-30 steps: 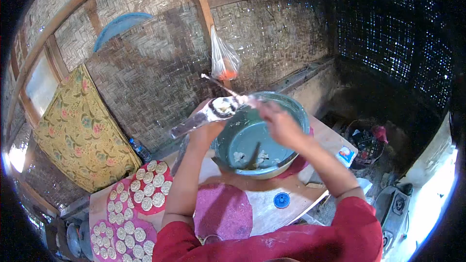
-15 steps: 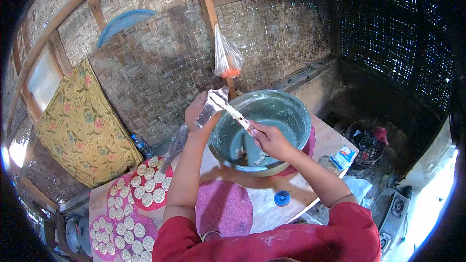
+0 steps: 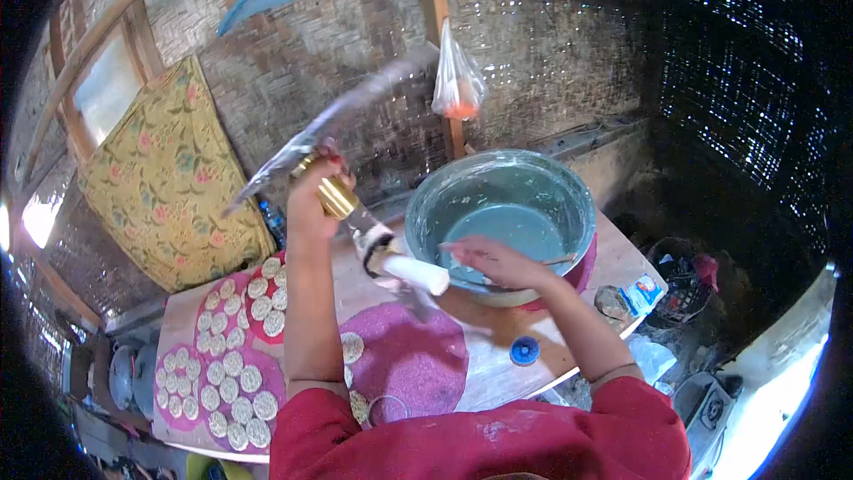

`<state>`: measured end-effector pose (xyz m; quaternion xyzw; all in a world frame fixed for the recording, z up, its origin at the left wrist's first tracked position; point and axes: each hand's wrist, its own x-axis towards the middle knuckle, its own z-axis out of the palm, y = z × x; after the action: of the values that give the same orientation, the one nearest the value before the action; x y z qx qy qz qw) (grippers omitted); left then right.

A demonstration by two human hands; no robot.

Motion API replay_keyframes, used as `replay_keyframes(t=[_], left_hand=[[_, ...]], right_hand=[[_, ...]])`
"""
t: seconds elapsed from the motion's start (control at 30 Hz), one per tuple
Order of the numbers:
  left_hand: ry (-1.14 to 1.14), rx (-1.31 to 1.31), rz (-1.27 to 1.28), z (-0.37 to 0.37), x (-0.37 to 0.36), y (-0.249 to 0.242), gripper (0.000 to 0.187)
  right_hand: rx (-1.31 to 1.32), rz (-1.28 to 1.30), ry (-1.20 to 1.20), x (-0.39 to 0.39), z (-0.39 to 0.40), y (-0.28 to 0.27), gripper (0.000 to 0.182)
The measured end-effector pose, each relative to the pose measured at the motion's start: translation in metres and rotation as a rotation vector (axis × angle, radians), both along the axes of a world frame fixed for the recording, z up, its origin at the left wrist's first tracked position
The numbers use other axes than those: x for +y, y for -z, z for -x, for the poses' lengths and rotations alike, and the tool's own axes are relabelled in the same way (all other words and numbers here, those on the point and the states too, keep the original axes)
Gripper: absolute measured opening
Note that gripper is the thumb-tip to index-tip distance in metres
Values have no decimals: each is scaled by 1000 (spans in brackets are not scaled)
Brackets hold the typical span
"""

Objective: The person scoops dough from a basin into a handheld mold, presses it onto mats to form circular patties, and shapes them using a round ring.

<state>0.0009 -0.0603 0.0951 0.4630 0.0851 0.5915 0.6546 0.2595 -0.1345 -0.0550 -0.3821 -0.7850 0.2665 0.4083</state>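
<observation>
My left hand (image 3: pixel 313 200) is wrapped round a shiny gold-coloured tube (image 3: pixel 336 197), raised over the table. A white cylindrical end (image 3: pixel 418 274) sticks out of its lower right side. A clear plastic sheet (image 3: pixel 355 93), smeared by motion, trails across the upper end of the tube. My right hand (image 3: pixel 498 262) is stretched out with fingers extended over the front rim of a large grey-green basin (image 3: pixel 426 187). A thin stick (image 3: pixel 560 260) lies at that rim, partly under the hand. Pale residue coats the basin's inner wall.
Several pale round pieces (image 3: pixel 242 409) lie on pink and red mats at the left. A bare purple mat (image 3: pixel 409 356) with a ring (image 3: pixel 388 409) is in front. A blue round object (image 3: pixel 525 351) and a blue-white packet (image 3: pixel 641 295) are at the right.
The whitish stick-like tool has left my right hand, which now reaches over the basin rim. My left hand now shows the gold tube, and the plastic sheet swings up and left.
</observation>
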Motion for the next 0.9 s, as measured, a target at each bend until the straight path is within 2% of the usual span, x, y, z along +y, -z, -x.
replay_keyframes(t=[0.07,0.1,0.13,0.17,0.2,0.23,0.27,0.33,0.4,0.43,0.47,0.5,0.53,0.6,0.63,0.67,0.7,0.77,0.8,0.87,0.9], left_hand=[[383,-258,-221,-1,-13,13,12],[368,-262,-214,-2,-20,24,12],[205,-215,-46,-1,-27,40,11],[39,-171,121,5,-31,58,10],[15,-180,123,18,-29,85,10],[-216,6,124,35,-25,117,18],[-446,194,130,52,-29,139,30],[-880,1014,76,81,-73,144,37],[-916,1303,-41,99,-89,175,38],[-854,1288,-178,88,-123,153,37],[-653,1010,-123,85,-128,160,38],[-455,736,-41,81,-133,167,39],[-582,908,-237,77,-149,159,39],[-615,1096,-229,77,-165,151,37],[-548,1035,-159,83,-167,156,37],[-596,1317,-188,90,-173,149,41],[-590,1352,-185,98,-176,155,41],[-513,1439,-274,109,-174,164,40],[-329,1390,-168,114,-177,165,41],[-109,1297,-24,113,-183,163,39],[-128,1243,-56,112,-184,172,36]], right_hand=[[834,861,-443,-39,58,-14,68],[956,1027,-534,-45,67,-3,75],[1075,1196,-625,-48,76,11,81],[1126,1255,-680,-62,83,12,81],[1175,1318,-733,-76,90,12,81],[1220,1382,-784,-91,97,12,80],[1189,1360,-670,-96,91,13,78],[1104,1246,-464,-99,76,18,74],[934,1002,-319,-87,61,21,67],[814,833,-154,-84,66,9,62],[688,659,3,-84,72,-6,57],[681,671,0,-85,78,-20,57],[493,540,15,-86,86,-32,53],[296,411,16,-85,102,-39,51],[137,72,15,-83,111,-39,54],[-21,-268,10,-83,120,-42,58],[-25,-114,-32,-89,125,-51,61],[-131,-59,-86,-93,136,-63,62],[-229,-7,-127,-93,141,-66,62],[-289,86,-158,-91,151,-64,63],[-367,128,-173,-93,158,-66,61]])
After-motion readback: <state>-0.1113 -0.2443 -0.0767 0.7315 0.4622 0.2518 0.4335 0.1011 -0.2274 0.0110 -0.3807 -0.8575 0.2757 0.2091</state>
